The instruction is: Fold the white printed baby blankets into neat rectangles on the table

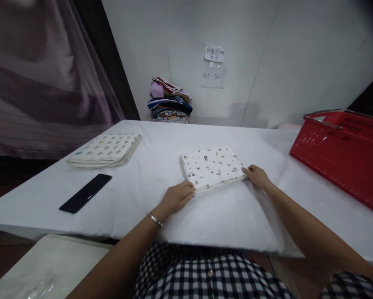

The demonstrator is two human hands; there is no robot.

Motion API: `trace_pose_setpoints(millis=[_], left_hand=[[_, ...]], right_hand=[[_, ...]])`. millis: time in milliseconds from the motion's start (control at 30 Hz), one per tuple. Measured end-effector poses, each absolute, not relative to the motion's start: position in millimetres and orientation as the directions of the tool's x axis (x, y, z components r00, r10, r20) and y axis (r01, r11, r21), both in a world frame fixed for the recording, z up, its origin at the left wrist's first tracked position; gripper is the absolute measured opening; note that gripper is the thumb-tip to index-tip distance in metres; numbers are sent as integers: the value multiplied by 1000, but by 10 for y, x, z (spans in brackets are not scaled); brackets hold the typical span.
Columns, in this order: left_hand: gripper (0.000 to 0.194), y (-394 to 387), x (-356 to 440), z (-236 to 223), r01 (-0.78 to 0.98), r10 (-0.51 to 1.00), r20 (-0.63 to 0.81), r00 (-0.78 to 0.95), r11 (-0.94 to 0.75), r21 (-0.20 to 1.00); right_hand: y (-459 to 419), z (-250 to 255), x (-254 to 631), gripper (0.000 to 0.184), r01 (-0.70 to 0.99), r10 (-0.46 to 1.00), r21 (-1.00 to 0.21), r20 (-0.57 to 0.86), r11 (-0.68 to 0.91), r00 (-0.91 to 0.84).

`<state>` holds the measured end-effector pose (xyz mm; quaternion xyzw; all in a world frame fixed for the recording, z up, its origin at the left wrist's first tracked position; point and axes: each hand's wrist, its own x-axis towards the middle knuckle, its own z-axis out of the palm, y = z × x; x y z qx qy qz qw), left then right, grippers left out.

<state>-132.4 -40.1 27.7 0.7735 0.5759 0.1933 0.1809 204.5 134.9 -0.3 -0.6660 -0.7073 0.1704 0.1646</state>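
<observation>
A folded white cloth [213,168] with small grey and brown prints lies flat on the white-covered table [136,207] in front of me. My left hand [177,197] pinches its near left corner between thumb and fingers. On the opposite side, my right hand [257,175] grips the near right corner, thumb on top. The cloth's near edge shows several stacked layers. Farther left rests a second folded cloth [107,149], cream with grey, blue and yellow spots, which neither hand touches.
A black phone-like slab [85,193] lies at the left. The red basket [338,158] with a metal handle stands at the right. Behind the table's far edge rises a pile of folded fabrics [170,101]. Paper signs [213,77] hang on the wall; a curtain [49,83] hangs left.
</observation>
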Motion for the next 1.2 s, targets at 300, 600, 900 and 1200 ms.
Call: trace_pose_setpoints(millis=[300,600,900,1200], left_hand=[[30,-303,-1119,209,741,982,144,-125,-5,671],[43,-205,-1064,178,620,928,-111,-355,323,715],[58,-265,-1230,85,422,940,-251,-230,329,845],[55,-103,-914,447,916,970,225,-89,-9,401]], right_hand=[[1531,129,1979,32,846,985,-532,-117,42,-123],[1506,249,1974,28,715,942,-685,-315,-141,-116],[860,195,2257,71,569,861,-766,-475,-301,-184],[978,354,1835,59,873,916,-277,123,402,-383]])
